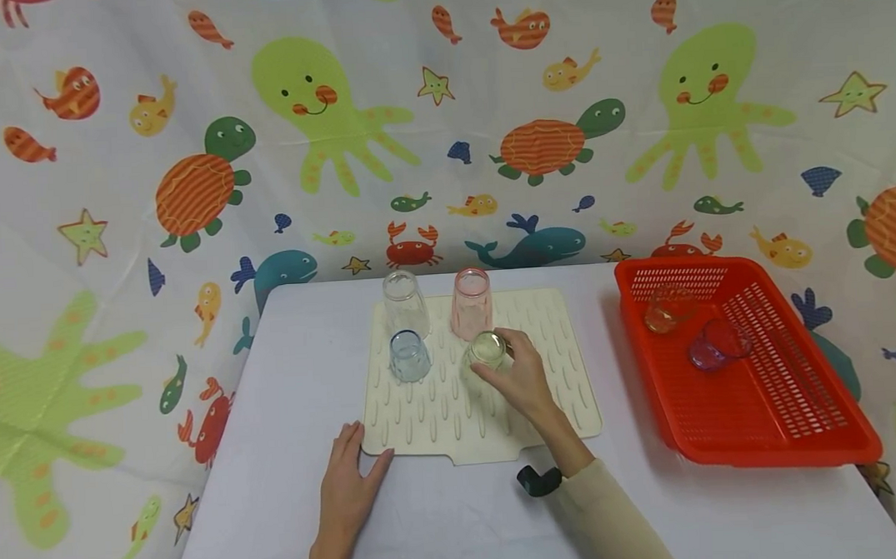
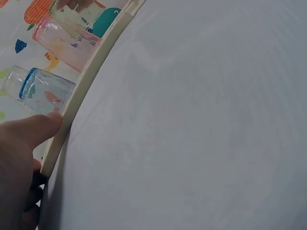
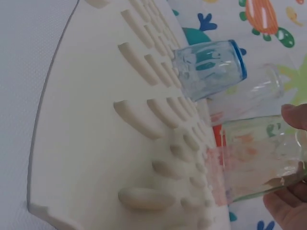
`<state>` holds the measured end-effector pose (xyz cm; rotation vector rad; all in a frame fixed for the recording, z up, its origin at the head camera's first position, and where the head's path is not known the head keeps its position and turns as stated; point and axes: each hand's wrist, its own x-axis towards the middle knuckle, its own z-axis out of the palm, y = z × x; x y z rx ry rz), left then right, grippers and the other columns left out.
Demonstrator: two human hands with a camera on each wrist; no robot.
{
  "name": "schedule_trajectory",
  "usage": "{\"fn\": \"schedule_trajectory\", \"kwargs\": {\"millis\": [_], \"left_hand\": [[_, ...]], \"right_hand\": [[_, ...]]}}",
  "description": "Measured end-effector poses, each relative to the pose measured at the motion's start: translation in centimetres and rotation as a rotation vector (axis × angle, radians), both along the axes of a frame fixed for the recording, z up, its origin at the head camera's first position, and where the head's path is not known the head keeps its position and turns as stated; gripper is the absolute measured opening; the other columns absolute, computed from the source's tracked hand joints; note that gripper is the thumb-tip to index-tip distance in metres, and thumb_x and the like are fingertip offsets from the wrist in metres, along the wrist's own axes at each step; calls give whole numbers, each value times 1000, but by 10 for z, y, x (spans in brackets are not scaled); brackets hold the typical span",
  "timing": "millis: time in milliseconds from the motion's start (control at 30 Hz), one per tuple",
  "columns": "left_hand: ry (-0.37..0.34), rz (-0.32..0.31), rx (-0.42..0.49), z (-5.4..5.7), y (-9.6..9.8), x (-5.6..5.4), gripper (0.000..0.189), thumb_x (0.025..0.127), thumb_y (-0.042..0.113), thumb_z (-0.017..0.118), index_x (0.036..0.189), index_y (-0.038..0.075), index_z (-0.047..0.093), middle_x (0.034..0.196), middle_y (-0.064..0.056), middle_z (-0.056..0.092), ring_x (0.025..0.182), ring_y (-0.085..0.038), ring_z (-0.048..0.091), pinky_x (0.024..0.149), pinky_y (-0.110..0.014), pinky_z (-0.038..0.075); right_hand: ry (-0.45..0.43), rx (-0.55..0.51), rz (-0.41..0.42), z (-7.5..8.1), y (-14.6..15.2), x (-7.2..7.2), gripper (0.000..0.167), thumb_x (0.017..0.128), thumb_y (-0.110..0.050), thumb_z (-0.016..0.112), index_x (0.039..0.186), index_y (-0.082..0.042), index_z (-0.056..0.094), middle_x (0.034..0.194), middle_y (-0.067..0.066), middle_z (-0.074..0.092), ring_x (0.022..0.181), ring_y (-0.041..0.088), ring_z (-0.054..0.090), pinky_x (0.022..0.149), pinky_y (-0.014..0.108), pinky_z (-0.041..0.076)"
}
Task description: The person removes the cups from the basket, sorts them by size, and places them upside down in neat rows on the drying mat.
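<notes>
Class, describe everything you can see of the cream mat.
The cream mat is roughly rectangular, rubbery or plastic in look, with rows of raised elongated ridges and a projecting tab on its near edge. It lies flat on the white table. A clear glass, a pink glass and a blue glass stand on it; the right hand holds a greenish glass over it, contact unclear. The left hand touches its near-left corner.

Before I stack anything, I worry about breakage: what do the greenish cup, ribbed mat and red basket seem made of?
Greenish cup: probably glass, glossy, by its see-through walls; clear plastic possible. Ribbed mat: perhaps silicone or plastic, matte, with molded ridges. Red basket: likely plastic, slightly glossy, with molded slots.
</notes>
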<state>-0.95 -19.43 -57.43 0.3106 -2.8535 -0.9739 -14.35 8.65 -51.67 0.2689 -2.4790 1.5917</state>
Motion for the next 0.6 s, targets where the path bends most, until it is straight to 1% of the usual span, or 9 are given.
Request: {"fn": "schedule_trajectory", "kwargs": {"millis": [100, 333, 600], "left_hand": [[0, 2, 6, 0, 0, 0, 75, 89, 38, 75, 145, -3, 47, 154, -18, 44, 149, -38, 33, 126, -53, 27], [-3, 14, 20, 2, 1, 0, 75, 89, 38, 75, 145, -3, 47, 154, -19, 44, 149, -39, 33, 126, -53, 27], [-13, 16, 42, 1, 1, -1, 76, 89, 39, 75, 146, -2, 47, 155, -18, 43, 150, -38, 31, 126, -53, 26]], "right_hand": [[-8, 13, -11, -3, -3, -4, 65, 77, -18, 88, 131, 0, 57, 128, 17, 59, 120, 32, 61, 109, 47, 53], [-20, 47, -33, -5, -10, -11, 66, 77, -19, 87, 131, 2, 56, 127, 20, 59, 118, 36, 62, 104, 50, 55], [-55, 84, -44, -11, -16, -18, 68, 78, -23, 87, 132, 2, 54, 129, 20, 58, 115, 36, 61, 97, 48, 57]]}}
